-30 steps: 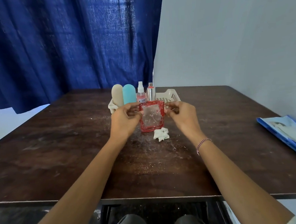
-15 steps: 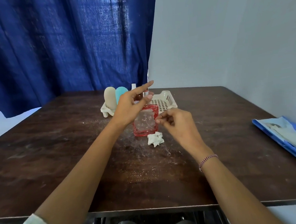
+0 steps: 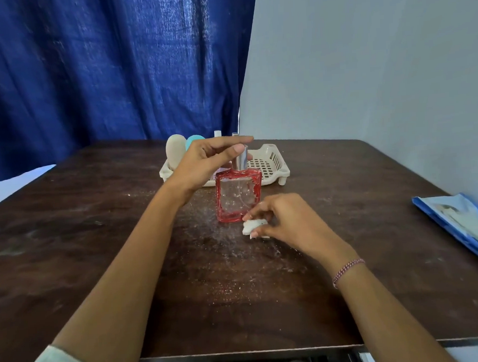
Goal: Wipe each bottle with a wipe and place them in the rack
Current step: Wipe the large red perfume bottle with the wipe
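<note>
right hand (image 3: 287,219) dropped to pinch one wipe (image 3: 253,227) beside one red bottle (image 3: 239,197).

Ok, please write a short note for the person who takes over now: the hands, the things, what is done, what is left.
Left hand holds the red bottle at its top; the bottle stands upright on the table.
Right hand pinches the wipe on the table beside the bottle's base.
Done: the beige bottle and teal bottle stand in the rack.
Left: wipe the red bottle, then set it in the rack's free right part.
</note>
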Tool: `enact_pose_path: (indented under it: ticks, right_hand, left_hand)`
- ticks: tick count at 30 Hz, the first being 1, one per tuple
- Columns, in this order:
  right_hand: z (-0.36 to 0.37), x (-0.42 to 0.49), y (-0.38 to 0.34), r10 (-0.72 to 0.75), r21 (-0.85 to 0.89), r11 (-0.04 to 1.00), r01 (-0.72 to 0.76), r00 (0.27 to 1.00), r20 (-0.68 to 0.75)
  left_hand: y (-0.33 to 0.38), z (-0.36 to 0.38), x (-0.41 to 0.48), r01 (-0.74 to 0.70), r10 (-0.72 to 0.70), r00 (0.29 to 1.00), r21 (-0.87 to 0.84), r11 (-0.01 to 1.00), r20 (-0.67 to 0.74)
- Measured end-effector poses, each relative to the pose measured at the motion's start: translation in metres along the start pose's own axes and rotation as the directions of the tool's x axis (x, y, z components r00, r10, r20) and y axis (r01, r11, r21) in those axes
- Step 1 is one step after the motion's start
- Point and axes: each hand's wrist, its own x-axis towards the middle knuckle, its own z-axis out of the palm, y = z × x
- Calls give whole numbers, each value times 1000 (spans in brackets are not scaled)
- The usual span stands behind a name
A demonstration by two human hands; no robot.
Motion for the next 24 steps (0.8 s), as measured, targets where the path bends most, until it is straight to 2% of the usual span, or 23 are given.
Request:
enact_pose_path:
  ticks: [2,4,6,8,13,18,21,24]
  right_hand:
    - [-4,1,-6,38,120,993,-12,976,-213]
    - [-9,3,-11,148,328,945,17,869,-472]
    - [-14,7,-14,212,373,927,42,761,-613]
    - [-17,14,-16,219,338,941,16,733,-644]
    - [-13,30,-17,252,274,956,-109,784,-567]
    - [5,24,-19,285,386,922,-38,741,-608]
    - [6,20,-22,198,332,943,31,747,-634]
    - [9,14,-34,2,184,972,149,772,-635]
  left_hand:
    - [-1,-1,-1,-12,12,1000,-23,1000,-17]
    - [-2,-1,-2,-33,32,999,-33,999,-38]
    - [-2,-1,-3,-46,45,997,-19,999,-61]
    - [-2,-1,-2,-48,48,997,-8,999,-68]
    - [-5,-1,-1,-79,80,993,13,997,-89]
    - [-6,0,-1,-77,75,993,-19,997,-92]
    - [-5,1,-1,-70,66,993,-29,997,-97]
    - [-5,1,-1,-69,63,991,-44,997,-116]
